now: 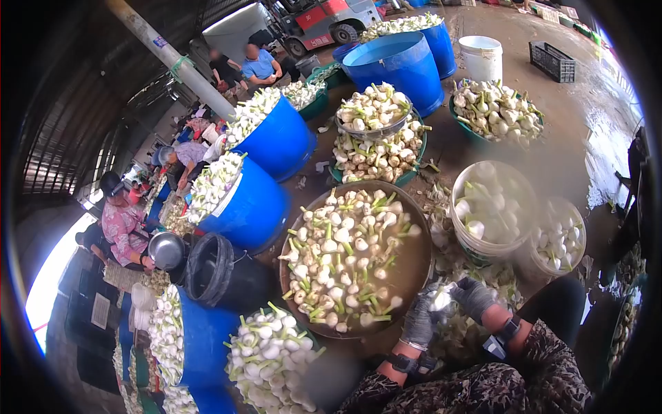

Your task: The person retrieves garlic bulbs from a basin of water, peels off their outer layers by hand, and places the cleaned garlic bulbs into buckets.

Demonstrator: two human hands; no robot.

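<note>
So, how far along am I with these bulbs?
Likely well short of finished. The whiter bulbs in the two pale buckets on your right look done. Your left hand holds what seems a pale bulb, your right hand beside it. Apparently left: browner bulbs covering much of the basin.

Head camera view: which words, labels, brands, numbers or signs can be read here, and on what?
"30", as far as I can tell, on the forklift; the characters near it are too blurred to read.
Blue label on the pole: too small to read.
Pale label on a dark bin: unreadable.
No other text can be made out.
</note>
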